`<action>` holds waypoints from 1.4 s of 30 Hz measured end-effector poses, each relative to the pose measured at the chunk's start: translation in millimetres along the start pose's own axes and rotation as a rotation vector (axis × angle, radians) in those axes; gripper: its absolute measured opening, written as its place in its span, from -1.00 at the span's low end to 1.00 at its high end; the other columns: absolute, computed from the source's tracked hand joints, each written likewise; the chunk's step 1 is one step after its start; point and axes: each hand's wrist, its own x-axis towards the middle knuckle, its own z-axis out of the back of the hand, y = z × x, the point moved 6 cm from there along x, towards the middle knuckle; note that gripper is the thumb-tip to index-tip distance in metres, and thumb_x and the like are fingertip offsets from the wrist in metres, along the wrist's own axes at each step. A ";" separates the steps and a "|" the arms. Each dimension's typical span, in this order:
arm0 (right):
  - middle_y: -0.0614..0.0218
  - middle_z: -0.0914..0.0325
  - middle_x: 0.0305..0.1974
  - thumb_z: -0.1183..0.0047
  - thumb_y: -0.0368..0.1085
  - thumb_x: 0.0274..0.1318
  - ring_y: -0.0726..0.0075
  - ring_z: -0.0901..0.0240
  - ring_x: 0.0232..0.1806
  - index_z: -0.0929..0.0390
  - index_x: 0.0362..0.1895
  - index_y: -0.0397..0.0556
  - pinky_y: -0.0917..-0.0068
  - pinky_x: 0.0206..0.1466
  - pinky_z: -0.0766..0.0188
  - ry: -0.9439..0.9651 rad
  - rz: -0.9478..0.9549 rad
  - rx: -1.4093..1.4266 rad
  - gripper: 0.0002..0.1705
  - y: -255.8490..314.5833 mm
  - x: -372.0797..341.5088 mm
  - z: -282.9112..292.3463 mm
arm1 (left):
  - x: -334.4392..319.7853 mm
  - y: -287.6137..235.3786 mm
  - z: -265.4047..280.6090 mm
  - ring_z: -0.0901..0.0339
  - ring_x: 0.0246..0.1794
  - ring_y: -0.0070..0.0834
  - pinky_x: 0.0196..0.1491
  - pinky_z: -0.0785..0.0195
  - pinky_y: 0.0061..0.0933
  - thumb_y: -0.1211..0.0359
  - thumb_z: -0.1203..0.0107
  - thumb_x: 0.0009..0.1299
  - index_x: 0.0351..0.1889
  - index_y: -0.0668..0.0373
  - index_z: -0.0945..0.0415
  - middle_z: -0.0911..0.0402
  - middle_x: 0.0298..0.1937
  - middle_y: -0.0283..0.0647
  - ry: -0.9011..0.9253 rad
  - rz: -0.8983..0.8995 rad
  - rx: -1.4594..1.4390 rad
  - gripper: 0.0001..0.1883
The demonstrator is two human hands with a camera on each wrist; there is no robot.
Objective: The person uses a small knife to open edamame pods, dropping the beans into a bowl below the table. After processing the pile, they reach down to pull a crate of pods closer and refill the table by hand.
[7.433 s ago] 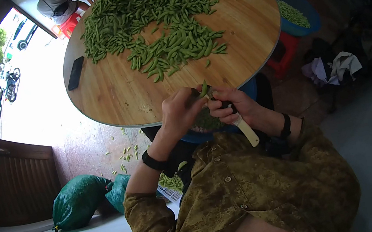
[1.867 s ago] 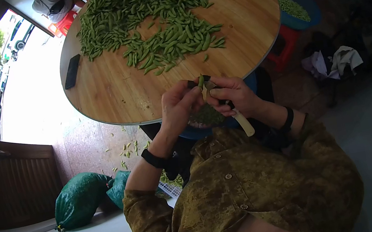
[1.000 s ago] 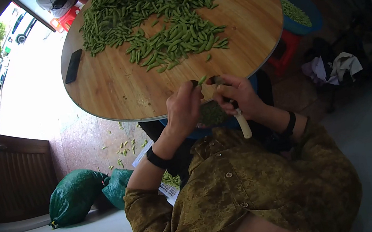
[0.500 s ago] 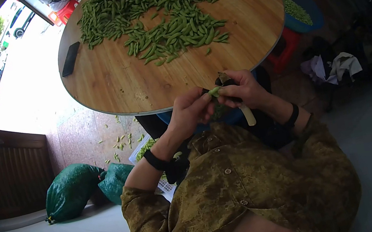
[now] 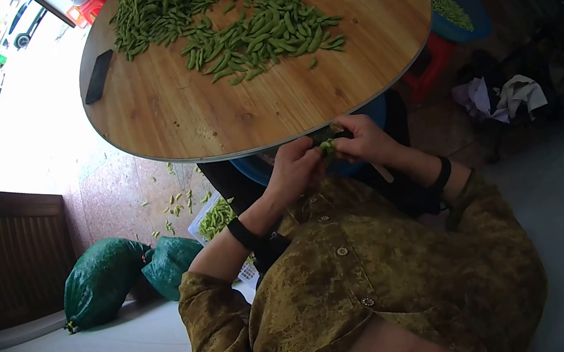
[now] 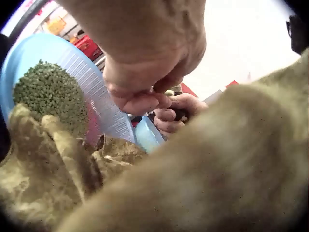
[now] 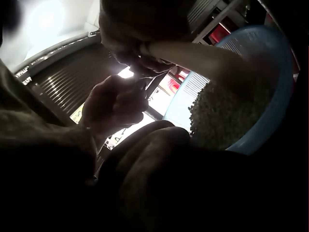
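In the head view, my left hand [image 5: 294,174] pinches a green bean pod [image 5: 327,146] between thumb and fingers. My right hand [image 5: 369,140] meets it there, its fingertips on the same pod. Its curled fingers also hold a knife by the cream handle [image 5: 383,172], which slants down toward the shirt; the blade is mostly hidden. The handle [image 7: 198,58] crosses the right wrist view as a pale blurred bar. Below both hands lies a blue basin [image 5: 247,170]; green beans [image 6: 48,92] fill part of it in the left wrist view.
A round wooden table [image 5: 161,121] bears a large heap of pods [image 5: 265,33] and a black phone-like slab [image 5: 99,77]. A second basin of shelled beans [image 5: 450,10] stands right, over a red stool [image 5: 429,68]. Green sacks [image 5: 105,280] and a white crate [image 5: 194,224] are left.
The hands, apart a second ago, have come together over the basin, lower and closer to the body. The pod, whole in the left fingers before, now looks broken up between both hands.
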 end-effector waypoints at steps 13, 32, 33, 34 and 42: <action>0.08 -0.51 -0.46 -0.16 -0.31 -0.08 0.43 -0.45 -0.42 -0.42 -0.34 -0.22 0.38 -0.34 -0.36 -0.038 0.154 -0.318 -0.73 -9.2 -0.7 -9.3 | 12.2 23.9 4.8 -0.52 -0.51 -0.35 -0.41 -0.34 -0.37 0.34 -0.02 0.20 -0.43 0.38 -0.51 -0.53 -0.58 -0.07 -0.139 -0.075 0.194 -0.77; 0.44 -0.33 -0.56 0.10 -0.27 0.26 0.67 -0.15 -0.71 -0.36 -0.07 -0.16 0.67 -0.70 -0.09 -0.099 0.052 0.355 -0.75 24.0 -3.5 19.8 | -91.7 -87.6 122.2 -0.53 -0.22 0.03 -0.19 -0.40 -0.14 0.52 0.00 0.23 -0.24 0.23 -0.56 -0.57 -0.26 0.06 -0.406 -0.251 1.203 -0.83; 0.44 -0.33 -0.56 0.10 -0.27 0.26 0.67 -0.15 -0.71 -0.36 -0.07 -0.16 0.67 -0.70 -0.09 -0.096 0.062 0.350 -0.75 28.6 0.7 16.2 | -80.2 -105.2 115.8 -0.53 -0.21 0.04 -0.19 -0.39 -0.14 0.50 -0.01 0.24 -0.23 0.24 -0.55 -0.56 -0.25 0.07 -0.443 -0.358 1.046 -0.83; 0.43 -0.32 -0.56 0.13 -0.27 0.28 0.66 -0.15 -0.71 -0.35 -0.06 -0.16 0.67 -0.70 -0.10 -0.105 0.022 0.425 -0.75 30.3 5.5 12.5 | -62.1 -112.9 115.5 -0.52 -0.22 0.05 -0.20 -0.38 -0.13 0.47 -0.03 0.24 -0.24 0.25 -0.54 -0.55 -0.28 0.07 -0.448 -0.442 1.054 -0.84; 0.43 -0.31 -0.53 0.20 -0.30 0.31 0.65 -0.18 -0.68 -0.36 -0.01 -0.17 0.67 -0.69 -0.13 -0.058 0.042 0.423 -0.73 26.1 15.3 9.6 | 64.3 -111.6 150.6 -0.49 -0.11 0.00 -0.10 -0.37 -0.07 0.43 -0.03 0.22 -0.27 0.24 -0.48 -0.50 -0.17 0.03 -0.614 -0.424 1.260 -0.86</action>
